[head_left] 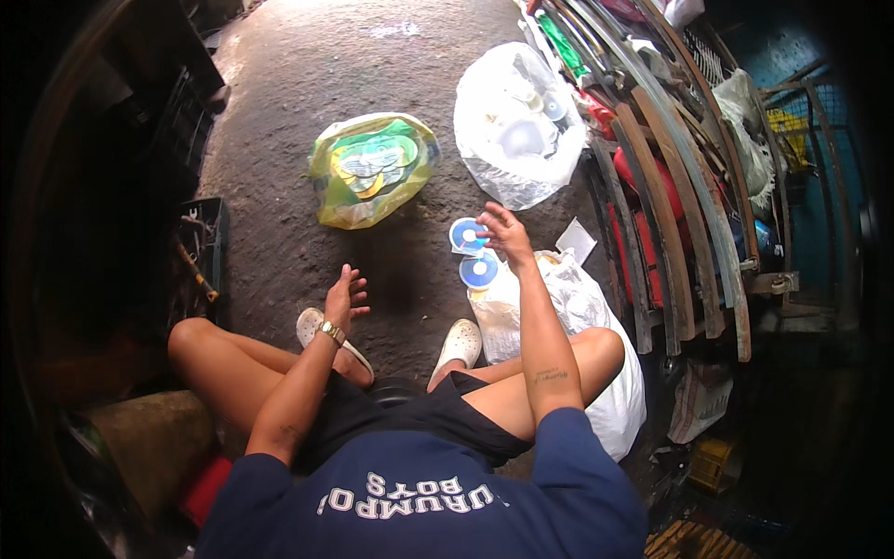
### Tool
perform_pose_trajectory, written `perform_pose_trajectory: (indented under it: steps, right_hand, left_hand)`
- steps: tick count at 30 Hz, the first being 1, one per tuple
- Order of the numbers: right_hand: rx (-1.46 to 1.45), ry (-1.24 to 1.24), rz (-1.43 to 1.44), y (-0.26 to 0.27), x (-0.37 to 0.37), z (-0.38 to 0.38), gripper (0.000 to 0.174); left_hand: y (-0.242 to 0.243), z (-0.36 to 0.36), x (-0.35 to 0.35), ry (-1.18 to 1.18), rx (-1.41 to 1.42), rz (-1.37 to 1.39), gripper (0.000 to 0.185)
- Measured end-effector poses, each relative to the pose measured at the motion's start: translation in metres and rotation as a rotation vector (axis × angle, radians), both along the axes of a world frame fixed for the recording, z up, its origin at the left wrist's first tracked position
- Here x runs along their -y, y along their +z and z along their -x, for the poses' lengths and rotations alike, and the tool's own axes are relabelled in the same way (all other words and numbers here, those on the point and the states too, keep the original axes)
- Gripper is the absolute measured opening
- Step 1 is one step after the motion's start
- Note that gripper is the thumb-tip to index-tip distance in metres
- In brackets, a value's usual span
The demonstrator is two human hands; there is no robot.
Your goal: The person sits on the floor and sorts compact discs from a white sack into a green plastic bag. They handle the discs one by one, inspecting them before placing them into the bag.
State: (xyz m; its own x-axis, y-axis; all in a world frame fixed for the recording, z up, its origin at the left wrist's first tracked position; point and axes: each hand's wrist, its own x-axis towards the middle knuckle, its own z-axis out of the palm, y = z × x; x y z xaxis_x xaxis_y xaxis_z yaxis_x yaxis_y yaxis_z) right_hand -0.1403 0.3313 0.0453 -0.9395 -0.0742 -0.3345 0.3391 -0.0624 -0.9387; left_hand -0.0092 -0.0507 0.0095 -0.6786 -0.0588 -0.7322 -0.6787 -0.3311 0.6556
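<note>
My left hand (344,297) hangs over the dark floor with fingers apart and nothing in it. Fingers spread, my right hand (506,236) is over the right edge of an upper blue optical disc (466,236); whether it touches is unclear. Just below lies a second blue disc (478,271), beside the mouth of a full white plastic sack (580,307) by my right leg. A yellow-green plastic bag (349,216) stands ahead with several discs (377,164) inside. To its right, a translucent plastic bag (503,185) contains white and clear plastic pieces (524,136).
Long metal and wooden bars (670,209) form a rack along the right. A pale square case (577,241) lies near the sack. At left is a dark crate (222,237) with tools, one with a yellow-and-black handle (197,272). Rough floor (279,91) stretches ahead.
</note>
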Motion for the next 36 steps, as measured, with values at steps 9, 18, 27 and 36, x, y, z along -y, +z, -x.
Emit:
perform_pose_trajectory:
  steps: [9,18,27,36]
  right_hand:
    - [0.468,0.112,-1.582,-0.113,-0.007,-0.056,0.075]
    - [0.016,-0.647,-0.933,-0.073,-0.023,-0.050,0.023]
    - [0.083,-0.388,0.298,0.019,0.087,-0.124,0.026]
    - [-0.252,0.286,-0.559,0.060,0.188,-0.182,0.086]
  left_hand:
    - [-0.022,-0.028,0.005,-0.225,0.096,0.134,0.048]
    - [-0.020,0.002,-0.017,-0.298,-0.046,0.218,0.042]
    - [0.066,0.005,-0.050,-0.329,-0.365,-0.418,0.070]
    - [0.074,-0.026,-0.041,-0.160,-0.209,-0.610,0.075]
